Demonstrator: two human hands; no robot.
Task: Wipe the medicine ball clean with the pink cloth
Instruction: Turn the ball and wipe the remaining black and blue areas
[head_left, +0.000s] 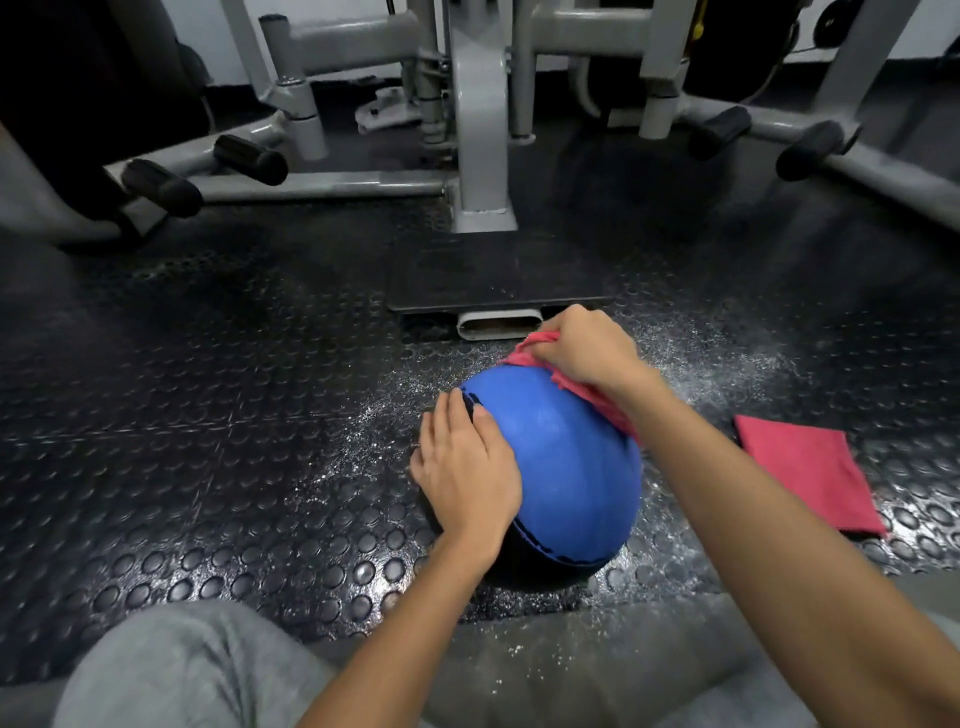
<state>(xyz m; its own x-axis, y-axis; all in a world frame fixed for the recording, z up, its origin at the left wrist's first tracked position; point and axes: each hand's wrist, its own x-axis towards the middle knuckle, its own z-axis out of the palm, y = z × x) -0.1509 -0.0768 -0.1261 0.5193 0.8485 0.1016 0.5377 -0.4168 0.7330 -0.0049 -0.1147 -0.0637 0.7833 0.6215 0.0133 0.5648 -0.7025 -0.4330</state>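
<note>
A blue medicine ball (566, 467) with dark seams and a dark underside sits on the studded rubber floor in front of me. My left hand (467, 470) lies flat against its left side, fingers straight. At the ball's far upper right edge, my right hand (584, 348) grips a bunched pink cloth (535, 358) and holds it against the ball. Part of the cloth trails under my right wrist along the ball's right edge.
A second pink cloth (810, 478), folded flat, lies on the floor to the right. White powder is scattered over the black floor (208, 415) around the ball. A grey gym machine frame (480, 156) with a black footplate (493, 280) stands just beyond. My grey-trousered knee (182, 670) is at the lower left.
</note>
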